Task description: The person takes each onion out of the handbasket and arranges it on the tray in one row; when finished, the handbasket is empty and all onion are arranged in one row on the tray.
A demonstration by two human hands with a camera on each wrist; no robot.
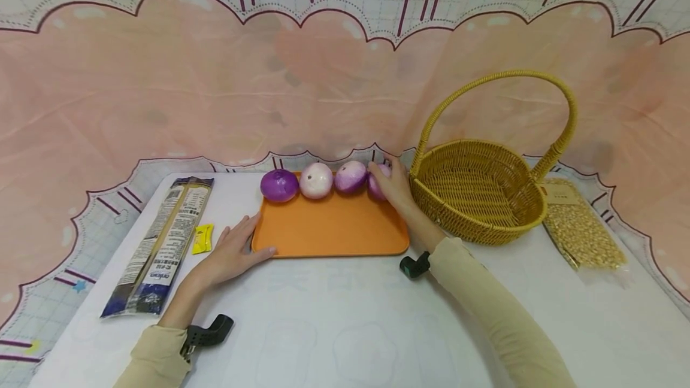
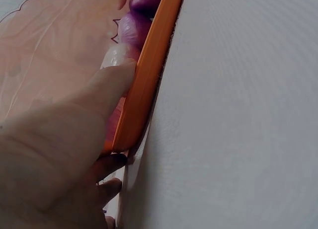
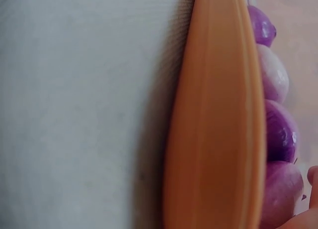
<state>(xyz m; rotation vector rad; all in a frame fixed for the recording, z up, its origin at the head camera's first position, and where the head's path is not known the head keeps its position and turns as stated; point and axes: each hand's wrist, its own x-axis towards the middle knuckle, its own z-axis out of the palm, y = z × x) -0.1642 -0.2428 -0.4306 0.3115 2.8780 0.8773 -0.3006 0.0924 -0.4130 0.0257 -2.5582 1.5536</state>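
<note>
Several purple-and-white onions stand in a row along the far edge of an orange tray (image 1: 331, 229). From the left come a deep purple onion (image 1: 279, 185), a mostly white onion (image 1: 316, 181) and a purple-white onion (image 1: 351, 176). My right hand (image 1: 396, 184) holds the rightmost onion (image 1: 377, 183), its fingers curved round the far side and partly covering it; the right wrist view shows this onion (image 3: 282, 194) beside the fingers. At the tray's front left corner, my left hand (image 1: 234, 250) rests with fingers loosely extended and thumb over the rim.
A woven basket (image 1: 480, 232) with a tall handle stands just right of the tray. Beyond it lies a clear bag of pale yellow kernels (image 1: 584, 226). On the left are a long printed food packet (image 1: 164, 244) and a small yellow packet (image 1: 202, 238). A patterned curtain hangs behind.
</note>
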